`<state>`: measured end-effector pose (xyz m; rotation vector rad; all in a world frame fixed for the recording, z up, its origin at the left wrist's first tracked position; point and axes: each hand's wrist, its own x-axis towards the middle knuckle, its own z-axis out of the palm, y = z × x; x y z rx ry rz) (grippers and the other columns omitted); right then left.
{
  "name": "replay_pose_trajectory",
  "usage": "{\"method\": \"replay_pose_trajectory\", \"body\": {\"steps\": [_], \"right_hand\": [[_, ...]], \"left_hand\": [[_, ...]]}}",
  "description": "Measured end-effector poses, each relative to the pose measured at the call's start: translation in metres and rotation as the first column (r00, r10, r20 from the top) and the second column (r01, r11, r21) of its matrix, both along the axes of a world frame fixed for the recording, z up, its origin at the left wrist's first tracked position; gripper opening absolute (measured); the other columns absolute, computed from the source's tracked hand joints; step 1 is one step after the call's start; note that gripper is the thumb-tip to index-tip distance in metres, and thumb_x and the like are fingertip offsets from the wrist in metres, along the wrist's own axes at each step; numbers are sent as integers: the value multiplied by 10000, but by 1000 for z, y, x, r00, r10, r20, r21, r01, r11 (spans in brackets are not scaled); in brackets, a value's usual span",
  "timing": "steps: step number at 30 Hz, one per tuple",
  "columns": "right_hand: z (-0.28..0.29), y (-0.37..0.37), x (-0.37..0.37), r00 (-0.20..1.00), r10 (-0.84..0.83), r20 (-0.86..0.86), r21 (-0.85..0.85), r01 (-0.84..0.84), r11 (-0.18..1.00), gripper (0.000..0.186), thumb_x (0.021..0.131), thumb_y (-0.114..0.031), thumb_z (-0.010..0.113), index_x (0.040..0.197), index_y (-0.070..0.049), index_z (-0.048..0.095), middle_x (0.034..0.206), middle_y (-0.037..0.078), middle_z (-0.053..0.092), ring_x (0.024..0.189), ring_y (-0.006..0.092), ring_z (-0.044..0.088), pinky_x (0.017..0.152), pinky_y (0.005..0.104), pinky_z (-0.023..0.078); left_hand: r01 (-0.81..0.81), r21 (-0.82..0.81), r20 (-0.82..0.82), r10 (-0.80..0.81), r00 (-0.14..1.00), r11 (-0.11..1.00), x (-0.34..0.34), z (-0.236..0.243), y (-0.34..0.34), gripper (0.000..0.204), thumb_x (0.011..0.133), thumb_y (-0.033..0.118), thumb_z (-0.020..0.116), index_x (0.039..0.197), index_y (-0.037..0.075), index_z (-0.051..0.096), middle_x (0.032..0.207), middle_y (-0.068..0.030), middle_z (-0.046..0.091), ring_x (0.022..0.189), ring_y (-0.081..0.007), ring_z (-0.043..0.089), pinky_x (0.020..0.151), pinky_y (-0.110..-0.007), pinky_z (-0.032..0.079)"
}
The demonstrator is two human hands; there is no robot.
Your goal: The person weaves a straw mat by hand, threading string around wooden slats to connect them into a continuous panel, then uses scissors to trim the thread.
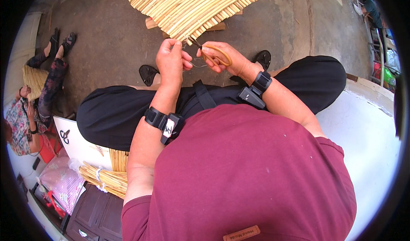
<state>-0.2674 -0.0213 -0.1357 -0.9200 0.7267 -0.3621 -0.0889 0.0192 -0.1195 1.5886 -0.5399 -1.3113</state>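
Observation:
A mat of pale yellow stalks [194, 6] laid side by side reaches in from the top, its near corner just beyond my hands. At that corner, my left hand [171, 61] is closed, thumb and forefinger pinched together; what they hold is too small to make out. My right hand [226, 55] grips a pair of scissors [229, 57] by their tan loop handles. The dark blades point at the mat's corner, close to my left fingertips. Between my hands, a thin thread [197, 66] hangs in a loose curve.
Wooden pieces [220, 26] show beneath the mat. On the left, another person [25, 125] sits holding a small stalk mat [35, 83]. Black scissors [64, 136] lie on a white board [83, 149], near a tied stalk bundle [106, 181]. A white surface [363, 125] stands at right.

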Motion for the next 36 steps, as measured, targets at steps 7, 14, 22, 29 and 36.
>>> {"method": "replay_pose_trajectory", "body": {"steps": [7, 14, 22, 29, 36], "right_hand": [[-12, 0, 6, 999, 7, 48, 43, -9, 999, 351, 934, -405, 561, 968, -60, 613, 622, -9, 513, 435, 62, 466, 376, 192, 281], [-16, -3, 9, 996, -47, 75, 84, 41, 996, 343, 946, -387, 548, 991, -52, 603, 617, -8, 510, 442, 58, 468, 372, 194, 279], [-23, -7, 16, 994, -51, 95, 56, 46, 997, 346, 952, -387, 545, 1015, -51, 600, 606, -15, 497, 439, 55, 459, 381, 191, 279], [-25, -9, 15, 996, -83, 7, 79, 83, 993, 277, 930, -340, 605, 977, -68, 628, 611, -22, 511, 426, 51, 447, 380, 192, 287], [-17, -12, 13, 995, -13, -104, -7, 12, 1000, 238, 923, -321, 622, 977, -89, 632, 602, -38, 501, 425, 47, 438, 387, 200, 303]], "left_hand": [[8, -32, -81, -11, 997, 999, -5, -5, 3, 146, 968, 182, 502, 934, 44, 533, 601, -83, 594, 387, -124, 516, 368, -237, 418], [43, -35, -107, -47, 993, 998, -7, -6, 4, 136, 958, 188, 524, 922, 58, 544, 597, -69, 592, 386, -121, 515, 366, -232, 410], [47, -11, -87, -48, 995, 999, -6, -8, 4, 143, 947, 161, 506, 883, 40, 548, 582, -73, 575, 371, -120, 490, 356, -234, 391], [59, -4, -105, -59, 993, 998, -7, -6, 2, 142, 941, 150, 501, 861, 43, 550, 591, -71, 579, 383, -117, 500, 360, -232, 396], [-6, 21, -85, 8, 996, 1000, 1, -4, 8, 120, 946, 173, 509, 895, 74, 551, 630, -67, 609, 421, -118, 540, 401, -235, 454]]}}
